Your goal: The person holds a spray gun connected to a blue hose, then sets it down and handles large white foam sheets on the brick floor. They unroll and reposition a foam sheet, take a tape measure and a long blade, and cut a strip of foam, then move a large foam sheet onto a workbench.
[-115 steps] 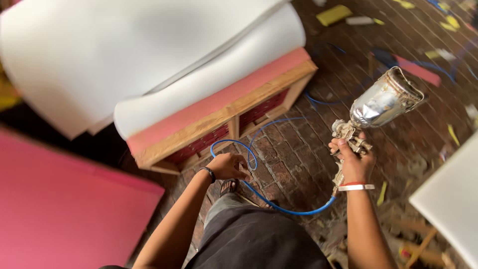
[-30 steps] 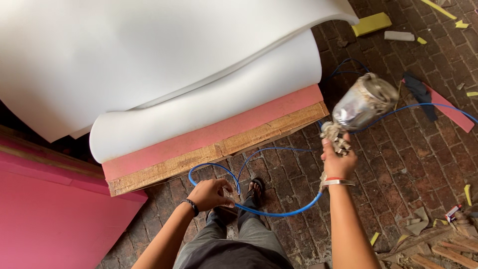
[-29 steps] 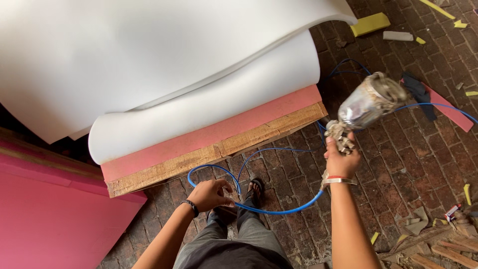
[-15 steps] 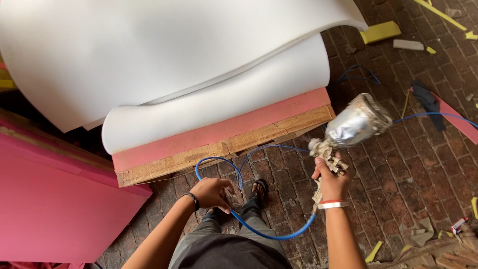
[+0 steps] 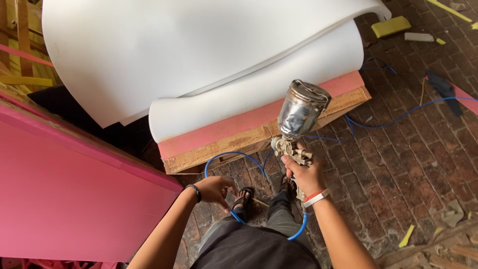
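Observation:
My right hand (image 5: 304,173) grips a metal spray gun (image 5: 298,117) with a shiny cup on top, held upright in front of a wooden frame (image 5: 239,140) topped with pink foam. A thick white foam sheet (image 5: 199,55) lies curled back over that frame. My left hand (image 5: 215,189) holds a loop of the blue air hose (image 5: 225,158) that runs down past my legs to the gun. My sandalled feet (image 5: 264,192) stand on the brick floor just below the frame.
A large pink foam slab (image 5: 69,189) fills the left side. More blue hose (image 5: 398,117) trails across the brick floor on the right. Yellow and white foam scraps (image 5: 393,27) lie at the top right, wood offcuts (image 5: 438,251) at the bottom right.
The spray gun has moved left and nearer the frame's edge, from beside the frame's right end to in front of its middle. My left hand still holds the hose loop.

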